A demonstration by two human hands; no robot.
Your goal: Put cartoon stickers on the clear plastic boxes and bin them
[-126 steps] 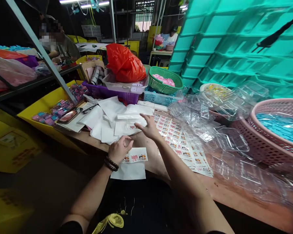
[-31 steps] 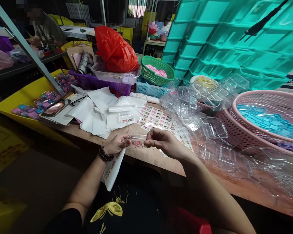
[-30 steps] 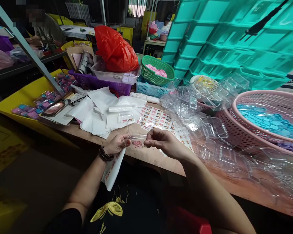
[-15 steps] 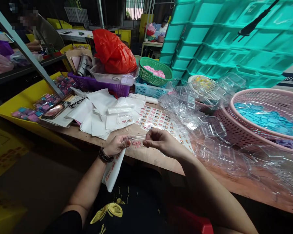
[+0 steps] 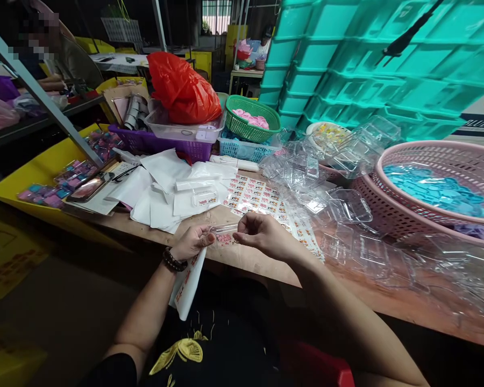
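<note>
In front of my body, my left hand (image 5: 192, 244) is closed on a curled sticker sheet (image 5: 189, 287) that hangs below it, and on one end of a clear plastic case (image 5: 221, 228). A pink printed sticker (image 5: 223, 238) shows on the case between both hands. My right hand (image 5: 260, 235) pinches at the other end of the case; whether its fingertips also touch the sticker, I cannot tell. Beyond the hands lie a stickered clear case (image 5: 205, 199) on white paper sheets (image 5: 157, 207) and a flat sheet of stickers (image 5: 253, 194).
Clear plastic cases (image 5: 371, 250) are heaped on the right, beside a pink basket (image 5: 439, 217) of blue pieces. Behind are a green basket (image 5: 252, 131), a red bag (image 5: 183, 88) and stacked teal crates (image 5: 347, 75). A phone (image 5: 91, 186) lies left. A person (image 5: 76, 62) sits back left.
The view has shifted slightly. Both hands keep nearly the same pose, with the case and sticker sheet still held.
</note>
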